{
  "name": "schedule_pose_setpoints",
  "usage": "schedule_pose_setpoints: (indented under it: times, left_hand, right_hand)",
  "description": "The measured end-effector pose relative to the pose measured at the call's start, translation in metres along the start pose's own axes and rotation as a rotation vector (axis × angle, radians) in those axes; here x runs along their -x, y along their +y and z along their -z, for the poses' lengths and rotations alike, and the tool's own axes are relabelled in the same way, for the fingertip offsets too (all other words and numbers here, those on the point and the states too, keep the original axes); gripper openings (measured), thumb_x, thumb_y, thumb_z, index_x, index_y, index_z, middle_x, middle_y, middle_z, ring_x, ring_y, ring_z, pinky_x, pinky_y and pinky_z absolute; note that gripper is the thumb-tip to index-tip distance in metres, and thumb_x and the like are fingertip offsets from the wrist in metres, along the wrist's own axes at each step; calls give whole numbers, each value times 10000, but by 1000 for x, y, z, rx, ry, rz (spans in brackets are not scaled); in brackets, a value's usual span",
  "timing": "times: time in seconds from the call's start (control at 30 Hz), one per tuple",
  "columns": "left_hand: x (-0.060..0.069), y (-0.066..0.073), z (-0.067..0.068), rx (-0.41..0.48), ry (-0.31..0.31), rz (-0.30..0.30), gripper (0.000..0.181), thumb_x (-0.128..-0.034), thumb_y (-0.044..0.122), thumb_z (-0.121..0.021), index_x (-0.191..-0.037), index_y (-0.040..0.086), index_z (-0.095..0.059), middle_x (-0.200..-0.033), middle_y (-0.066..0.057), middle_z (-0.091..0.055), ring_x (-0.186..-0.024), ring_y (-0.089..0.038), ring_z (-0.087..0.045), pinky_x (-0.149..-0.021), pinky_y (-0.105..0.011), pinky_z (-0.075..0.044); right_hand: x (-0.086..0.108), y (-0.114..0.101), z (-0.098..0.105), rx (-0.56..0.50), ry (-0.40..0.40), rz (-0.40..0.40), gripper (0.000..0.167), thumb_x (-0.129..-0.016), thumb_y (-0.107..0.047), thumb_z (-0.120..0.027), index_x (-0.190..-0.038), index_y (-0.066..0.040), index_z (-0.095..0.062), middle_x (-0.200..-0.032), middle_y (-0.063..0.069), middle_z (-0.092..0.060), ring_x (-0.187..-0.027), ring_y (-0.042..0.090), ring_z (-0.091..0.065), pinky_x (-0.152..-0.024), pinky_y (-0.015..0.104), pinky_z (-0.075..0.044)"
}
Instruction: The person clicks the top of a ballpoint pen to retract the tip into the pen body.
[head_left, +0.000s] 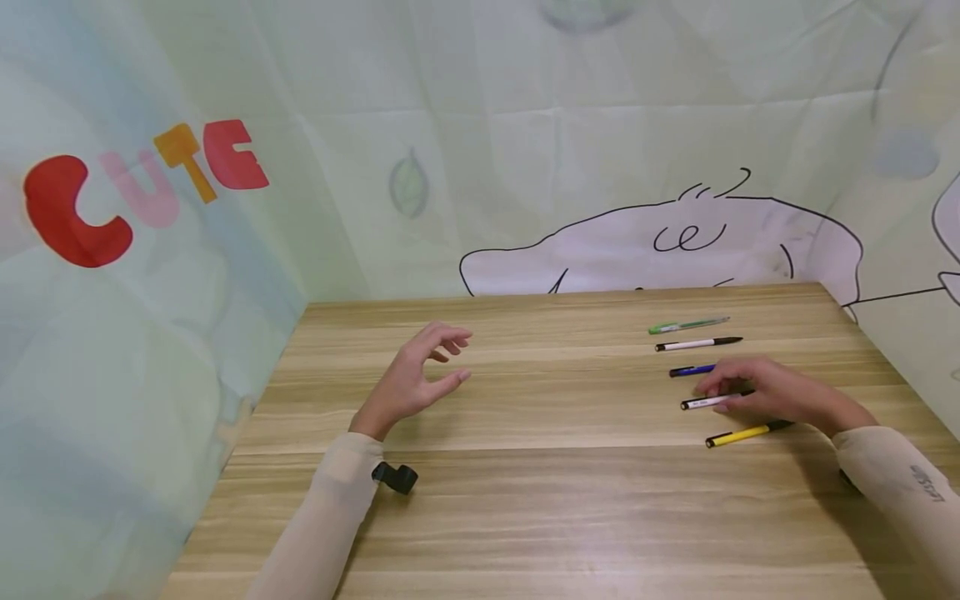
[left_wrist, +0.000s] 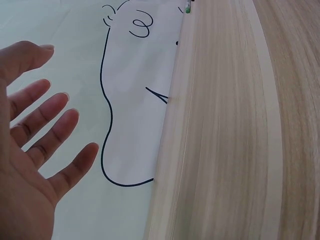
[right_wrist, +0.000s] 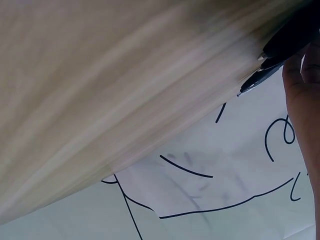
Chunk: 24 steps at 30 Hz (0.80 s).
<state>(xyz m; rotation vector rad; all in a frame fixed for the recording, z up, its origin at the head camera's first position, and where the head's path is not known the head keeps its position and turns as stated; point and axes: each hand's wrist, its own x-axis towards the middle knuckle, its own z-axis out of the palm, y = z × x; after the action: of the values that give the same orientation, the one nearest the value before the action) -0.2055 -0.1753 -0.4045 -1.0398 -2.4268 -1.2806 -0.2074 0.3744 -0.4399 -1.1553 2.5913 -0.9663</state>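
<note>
My right hand is over a row of pens on the right side of the table, its fingers curled about a white pen with a black grip. The thumb lies on the pen's near side, the fingertips on its far side; the palm hides the rest. Just beyond lies a blue pen, partly covered by the hand. A yellow pen lies nearer, under the wrist. In the right wrist view dark pen tips show beside the fingers. My left hand hovers over the table's left part, fingers loosely spread, holding nothing.
Farther back lie another white pen and a green pen, roughly parallel to the others. The wooden table meets a printed cloth backdrop behind and at the sides. A black strap device is on the left wrist.
</note>
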Motion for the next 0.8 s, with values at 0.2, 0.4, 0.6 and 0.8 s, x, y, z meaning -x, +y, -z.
schedule_pose_setpoints:
  times: [0.2, 0.4, 0.6, 0.8]
  left_hand:
    - [0, 0, 0, 8, 3, 1, 525, -893, 124, -786, -1374, 184, -584, -1207, -12, -630, -1069, -236, -609, -844, -555, -575]
    - [-1, 1, 0, 8, 3, 1, 525, -892, 121, -788, -1373, 180, -586, -1209, -13, -630, -1071, -237, -608, -852, -549, -574]
    - [-1, 2, 0, 3, 4, 6, 517, -895, 114, -783, -1371, 165, -586, -1216, -26, -629, -1073, -243, -607, -859, -546, -572]
    - [-2, 3, 0, -7, 2, 12, 514, -895, 114, -780, -1370, 158, -587, -1221, -37, -628, -1074, -235, -605, -863, -529, -574]
  right_hand:
    - [0, 3, 1, -21, -11, 7, 250, -890, -71, -773, -1095, -208, -733, -1020, -63, -710, -884, 38, -642, -741, 198, -552]
    - [0, 2, 3, -35, -36, -30, 194, -904, -98, -761, -1022, -248, -725, -998, -76, -706, -895, 27, -637, -748, 202, -551]
    - [0, 0, 4, 12, -25, -60, 170, -909, -120, -759, -1003, -258, -726, -982, -123, -703, -907, -9, -616, -770, 173, -523]
    - [-1, -1, 4, 67, 8, -78, 163, -898, -91, -761, -963, -238, -739, -953, -134, -687, -878, -34, -582, -745, 173, -506]
